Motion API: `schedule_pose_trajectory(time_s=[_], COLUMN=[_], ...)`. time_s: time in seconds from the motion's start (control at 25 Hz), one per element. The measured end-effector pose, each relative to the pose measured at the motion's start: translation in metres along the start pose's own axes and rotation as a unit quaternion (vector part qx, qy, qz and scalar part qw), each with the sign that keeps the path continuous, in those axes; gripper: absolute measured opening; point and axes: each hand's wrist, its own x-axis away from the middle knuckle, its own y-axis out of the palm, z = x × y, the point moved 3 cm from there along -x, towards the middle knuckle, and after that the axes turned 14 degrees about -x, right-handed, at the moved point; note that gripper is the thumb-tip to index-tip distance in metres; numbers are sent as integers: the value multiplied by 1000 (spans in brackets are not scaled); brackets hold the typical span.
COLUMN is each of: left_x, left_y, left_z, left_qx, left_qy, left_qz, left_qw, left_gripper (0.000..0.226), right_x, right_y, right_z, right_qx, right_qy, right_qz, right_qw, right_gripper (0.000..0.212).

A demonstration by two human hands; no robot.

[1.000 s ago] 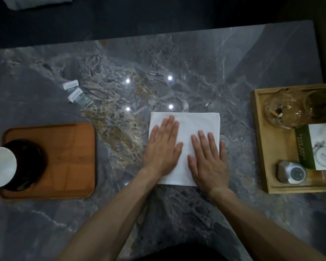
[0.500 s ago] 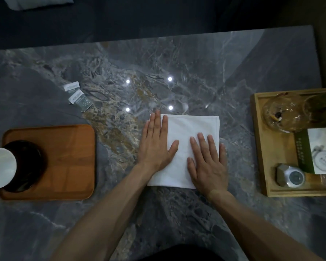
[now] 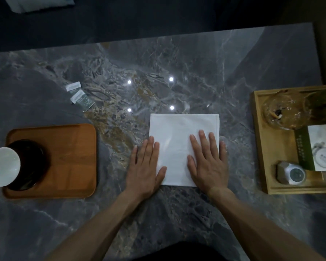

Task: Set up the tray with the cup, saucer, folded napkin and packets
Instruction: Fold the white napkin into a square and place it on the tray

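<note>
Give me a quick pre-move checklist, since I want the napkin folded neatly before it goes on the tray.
1. Napkin lying flat on the table: ok.
2. Right hand pinning it: ok.
3. Left hand at its left edge, mostly on the table: ok.
4. Tray has bare space beside the saucer: ok.
5. Cup seated on the saucer: cannot tell.
6. Packets on the tray: not ok.

Two packets (image 3: 80,96); two trays (image 3: 77,140); one napkin (image 3: 179,132)
</note>
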Motion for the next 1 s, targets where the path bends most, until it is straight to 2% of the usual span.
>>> schedule_pose_trajectory(time_s=[0.2,0.36,0.44,0.64,0.84,1.0], left_x=[-2,-29,-55,-109,-130,-145], left_y=[-6,-23,-36,-56,-70,-76], left_z=[-2,-23,-34,-44,-62,-65], left_qx=[8,68,61,45,93,105], left_qy=[-1,-36,-67,-49,-31,-3], left_qz=[6,94,109,18,2,-43], left_qw=[1000,993,990,998,995,994], left_gripper=[73,53,45,55,42,38], right_x=[-1,-16,-45,-91,-110,-125], right_y=[-5,-23,-43,-69,-87,-93], right_z=[-4,-10,-8,8,16,12], right_qx=[-9,5,7,29,37,36], right_qy=[6,-5,-13,-22,-29,-13], right_qz=[-8,2,21,-21,-72,-101], right_qw=[1000,1000,1000,999,996,994], right_gripper=[66,62,55,56,58,57])
